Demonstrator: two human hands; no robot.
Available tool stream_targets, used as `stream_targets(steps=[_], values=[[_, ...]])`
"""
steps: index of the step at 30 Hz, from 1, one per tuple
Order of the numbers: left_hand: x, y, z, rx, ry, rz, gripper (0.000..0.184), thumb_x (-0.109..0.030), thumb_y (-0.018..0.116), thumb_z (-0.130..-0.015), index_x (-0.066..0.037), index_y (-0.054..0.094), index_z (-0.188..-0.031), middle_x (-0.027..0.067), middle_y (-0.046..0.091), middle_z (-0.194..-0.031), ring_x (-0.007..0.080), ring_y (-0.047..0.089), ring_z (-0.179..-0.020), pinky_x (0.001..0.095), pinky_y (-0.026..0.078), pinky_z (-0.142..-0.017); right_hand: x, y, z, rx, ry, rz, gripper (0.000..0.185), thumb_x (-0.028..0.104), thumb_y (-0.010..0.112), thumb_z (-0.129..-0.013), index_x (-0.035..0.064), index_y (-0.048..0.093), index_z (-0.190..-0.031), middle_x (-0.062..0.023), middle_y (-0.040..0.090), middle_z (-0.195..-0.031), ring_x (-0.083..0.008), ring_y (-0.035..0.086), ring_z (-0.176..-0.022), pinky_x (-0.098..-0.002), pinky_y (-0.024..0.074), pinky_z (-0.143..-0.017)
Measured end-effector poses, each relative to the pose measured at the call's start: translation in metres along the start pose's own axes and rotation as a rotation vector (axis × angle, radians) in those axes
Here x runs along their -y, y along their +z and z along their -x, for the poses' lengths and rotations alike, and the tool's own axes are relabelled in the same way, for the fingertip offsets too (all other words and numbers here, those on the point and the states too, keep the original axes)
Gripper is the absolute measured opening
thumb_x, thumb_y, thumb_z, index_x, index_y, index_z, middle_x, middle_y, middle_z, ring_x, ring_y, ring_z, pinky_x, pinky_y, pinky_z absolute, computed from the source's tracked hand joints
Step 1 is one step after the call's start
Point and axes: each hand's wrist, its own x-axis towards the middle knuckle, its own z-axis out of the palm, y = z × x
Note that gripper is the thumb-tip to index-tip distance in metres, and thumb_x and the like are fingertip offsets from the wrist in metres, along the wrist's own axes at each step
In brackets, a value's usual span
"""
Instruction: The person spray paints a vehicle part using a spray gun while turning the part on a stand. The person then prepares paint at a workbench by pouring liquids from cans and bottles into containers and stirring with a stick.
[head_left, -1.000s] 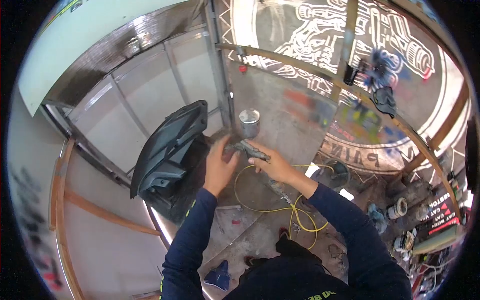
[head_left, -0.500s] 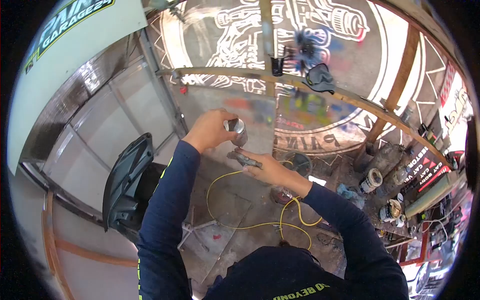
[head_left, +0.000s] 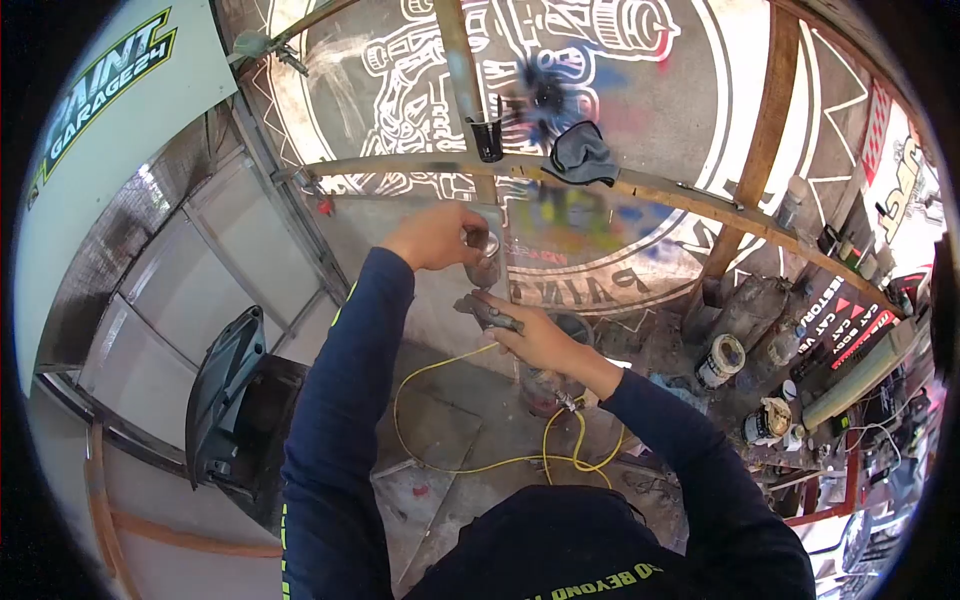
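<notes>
My right hand (head_left: 535, 338) is wrapped round the grey body of a spray gun (head_left: 490, 316), held in front of my chest. A metal cup (head_left: 485, 268) sits above the gun. At the cup's top, my left hand (head_left: 435, 238) has its fingers closed on the rim or lid; which of the two is hidden by the fingers. A yellow hose (head_left: 450, 468) loops below, with a metal fitting near my right forearm. Over to the left stands a dark plastic vehicle panel (head_left: 222, 385).
A wooden rail (head_left: 690, 200) crosses ahead, bearing a grey cloth (head_left: 582, 155) and a black cup (head_left: 487, 140). Paint cans (head_left: 720, 362) and bottles crowd a bench at right. A wooden frame (head_left: 190, 535) stands at lower left.
The view has swung right, so the panel now appears further left. My left hand, open beside the gun earlier, has risen and closed at the cup's top. My right hand still holds the gun.
</notes>
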Motion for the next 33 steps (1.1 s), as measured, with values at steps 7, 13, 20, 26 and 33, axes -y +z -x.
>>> stream_targets(steps=[7, 13, 20, 26, 33], values=[[-0.009, -0.011, -0.031, 0.041, -0.013, 0.009, 0.050, -0.028, 0.080, -0.071, -0.006, 0.069, -0.115, 0.0163, 0.069, -0.109, 0.0320, 0.065, -0.101, 0.0396, 0.051, -0.089, -0.001, -0.027, -0.006, 0.001, 0.058, -0.054, 0.064, 0.011, 0.064, -0.091, 0.0180, 0.040, -0.151, -0.0150, 0.067, -0.088, -0.0179, 0.056, -0.067, -0.0349, 0.0499, -0.072], [-0.022, -0.015, -0.042, 0.032, 0.012, 0.018, 0.049, -0.027, 0.082, -0.070, -0.007, 0.070, -0.113, 0.0155, 0.070, -0.108, 0.0321, 0.065, -0.099, 0.0395, 0.051, -0.087, -0.012, -0.041, -0.004, -0.066, -0.077, 0.024, 0.064, 0.013, 0.065, -0.090, 0.0174, 0.041, -0.150, -0.0153, 0.068, -0.086, -0.0220, 0.061, -0.067, -0.0356, 0.0505, -0.072], [-0.038, -0.002, -0.067, 0.050, 0.078, 0.067, 0.047, -0.024, 0.079, -0.072, -0.005, 0.069, -0.114, 0.0163, 0.070, -0.102, 0.0317, 0.066, -0.097, 0.0385, 0.051, -0.086, 0.005, -0.055, 0.002, -0.008, 0.204, -0.010, 0.065, 0.015, 0.066, -0.090, 0.0155, 0.040, -0.150, -0.0215, 0.066, -0.098, -0.0314, 0.066, -0.086, -0.0400, 0.0507, -0.084], [-0.075, 0.025, -0.098, -0.229, 0.187, 0.175, 0.053, -0.015, 0.077, -0.075, -0.006, 0.062, -0.125, 0.0158, 0.069, -0.106, 0.0293, 0.065, -0.094, 0.0372, 0.051, -0.082, -0.033, -0.064, -0.003, -0.314, -0.001, 0.289, 0.080, 0.008, 0.063, -0.090, 0.0109, 0.019, -0.156, -0.0279, 0.041, -0.135, -0.0453, 0.051, -0.120, -0.0471, 0.0456, -0.097], [-0.098, 0.025, -0.132, -0.035, 0.288, 0.440, 0.057, -0.001, 0.075, -0.076, -0.010, 0.059, -0.130, 0.0095, 0.068, -0.113, 0.0172, 0.062, -0.099, 0.0307, 0.049, -0.087, -0.043, -0.117, 0.020, -0.328, -0.108, 0.294, 0.083, 0.007, 0.063, -0.087, 0.0056, 0.017, -0.156, -0.0282, 0.033, -0.144, -0.0399, 0.056, -0.115, -0.0433, 0.0477, -0.095]])
